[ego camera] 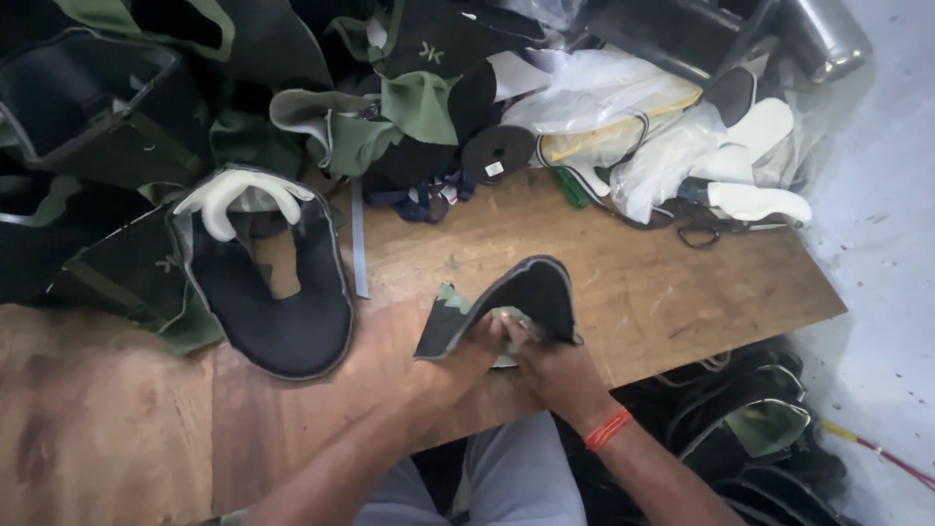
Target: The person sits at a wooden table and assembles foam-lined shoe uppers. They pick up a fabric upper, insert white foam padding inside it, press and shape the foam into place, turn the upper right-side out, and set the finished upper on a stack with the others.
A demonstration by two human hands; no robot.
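Worn plywood worktop point(662, 282), scratched and bare at its right half, with a pale concrete floor point(877, 253) beyond its right edge. Item one: your left hand point(467, 353), fingers curled shut on the lower edge of a folded shoe-upper piece point(526, 297), dark inside with a grey bound rim and a green camouflage face showing at its left corner. Item two: your right hand point(555, 365), also clamped on the same piece from the right, thumb against your left hand's fingers; a red thread band point(609, 429) circles that wrist. The piece stands arched above the near edge of the worktop, just in front of your lap. Item three: a flat black shoe upper point(282, 302) with grey edging, lying on the board to the left, well apart from your hands, with a cream curved collar pad point(234, 195) at its top. Item four: a heap of dark and olive-green cut pieces point(195, 107) filling the back left. Item five: a black round disc point(499, 153) near the back centre. Item six: clear plastic bags with white insole shapes point(750, 161) at the back right. Item seven: more bound uppers point(760, 429) stacked on the floor, right of your knee.
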